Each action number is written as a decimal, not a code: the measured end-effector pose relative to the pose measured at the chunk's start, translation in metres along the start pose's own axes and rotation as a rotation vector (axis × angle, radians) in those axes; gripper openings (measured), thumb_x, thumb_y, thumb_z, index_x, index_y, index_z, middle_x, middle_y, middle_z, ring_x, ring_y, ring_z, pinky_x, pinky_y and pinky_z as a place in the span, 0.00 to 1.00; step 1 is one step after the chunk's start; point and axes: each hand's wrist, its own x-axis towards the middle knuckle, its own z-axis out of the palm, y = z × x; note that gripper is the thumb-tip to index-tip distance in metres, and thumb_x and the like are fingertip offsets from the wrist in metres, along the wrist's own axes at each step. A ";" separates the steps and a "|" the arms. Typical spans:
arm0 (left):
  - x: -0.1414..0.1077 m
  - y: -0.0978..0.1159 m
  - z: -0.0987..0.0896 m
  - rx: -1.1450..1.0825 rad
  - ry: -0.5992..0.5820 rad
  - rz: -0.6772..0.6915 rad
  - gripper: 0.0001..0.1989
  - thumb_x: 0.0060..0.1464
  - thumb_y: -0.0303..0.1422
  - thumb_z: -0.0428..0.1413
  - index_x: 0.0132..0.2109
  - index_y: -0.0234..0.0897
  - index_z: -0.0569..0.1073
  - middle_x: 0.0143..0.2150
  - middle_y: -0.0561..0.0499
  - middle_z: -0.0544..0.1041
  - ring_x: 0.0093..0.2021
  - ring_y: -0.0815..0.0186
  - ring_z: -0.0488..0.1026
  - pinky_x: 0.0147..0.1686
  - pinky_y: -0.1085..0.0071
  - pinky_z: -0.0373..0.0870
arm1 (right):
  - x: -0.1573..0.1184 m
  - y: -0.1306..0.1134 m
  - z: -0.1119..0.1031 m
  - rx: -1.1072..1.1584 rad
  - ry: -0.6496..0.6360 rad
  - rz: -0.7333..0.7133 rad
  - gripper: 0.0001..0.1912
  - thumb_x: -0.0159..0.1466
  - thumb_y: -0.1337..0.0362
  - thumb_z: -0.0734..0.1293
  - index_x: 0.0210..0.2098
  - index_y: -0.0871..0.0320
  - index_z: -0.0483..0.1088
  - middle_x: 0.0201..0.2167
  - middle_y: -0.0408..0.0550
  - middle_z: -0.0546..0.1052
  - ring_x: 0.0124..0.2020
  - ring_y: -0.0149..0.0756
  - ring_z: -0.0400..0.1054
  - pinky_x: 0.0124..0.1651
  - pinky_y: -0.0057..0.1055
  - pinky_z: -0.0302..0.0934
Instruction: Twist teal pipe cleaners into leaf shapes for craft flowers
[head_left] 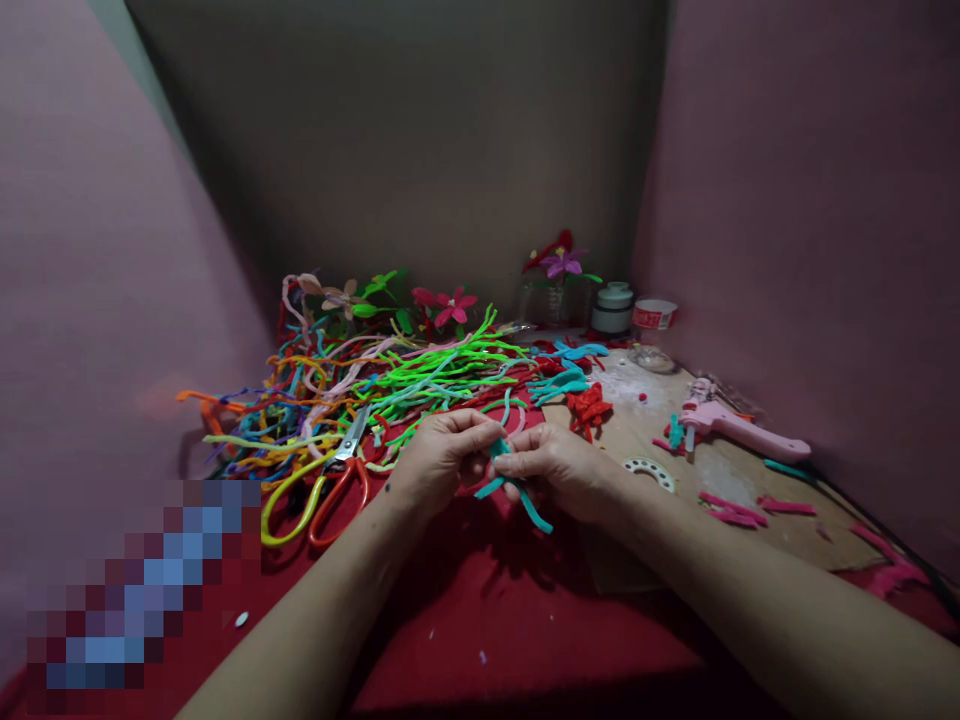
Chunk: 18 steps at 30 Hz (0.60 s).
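Observation:
Between my two hands is a teal pipe cleaner (535,512), bent, with two loose ends hanging below the fingers. My left hand (454,450) pinches its upper part between thumb and forefinger. From the other side my right hand (551,458) grips it just beneath, the fingertips of both hands almost touching. The fingers hide how the middle is folded or twisted. Left of my left hand, scissors (349,445) with one yellow and one red handle lie with their blades pointing away. Beyond the hands spreads a heap of bright green pipe cleaners (420,375).
On the right, a pink glue gun (750,432) rests on a brown board (795,500) with pink pipe cleaner pieces (731,510). Red pieces (589,408) and teal pieces (562,382) lie behind my right hand. Pipe-cleaner flowers (453,305) and a lidded jar (613,308) stand at the back.

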 end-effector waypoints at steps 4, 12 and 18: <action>-0.001 0.000 0.001 0.038 0.006 0.053 0.11 0.45 0.37 0.59 0.25 0.33 0.69 0.13 0.58 0.65 0.13 0.78 0.57 0.13 0.80 0.50 | -0.001 0.000 0.002 0.000 0.017 0.024 0.08 0.48 0.65 0.68 0.20 0.65 0.67 0.13 0.41 0.67 0.12 0.21 0.53 0.17 0.24 0.44; 0.003 -0.006 -0.005 0.003 -0.083 0.060 0.10 0.47 0.37 0.57 0.29 0.33 0.70 0.19 0.56 0.67 0.15 0.78 0.58 0.16 0.79 0.51 | 0.001 0.001 0.000 0.001 0.072 -0.054 0.10 0.48 0.62 0.68 0.21 0.65 0.69 0.16 0.44 0.70 0.15 0.22 0.55 0.20 0.24 0.47; 0.000 0.001 -0.001 0.168 -0.005 0.004 0.12 0.42 0.37 0.59 0.25 0.32 0.68 0.14 0.58 0.64 0.12 0.78 0.54 0.13 0.79 0.47 | 0.001 0.004 0.002 -0.029 0.098 -0.019 0.09 0.48 0.62 0.68 0.20 0.64 0.70 0.15 0.44 0.69 0.14 0.22 0.54 0.18 0.24 0.46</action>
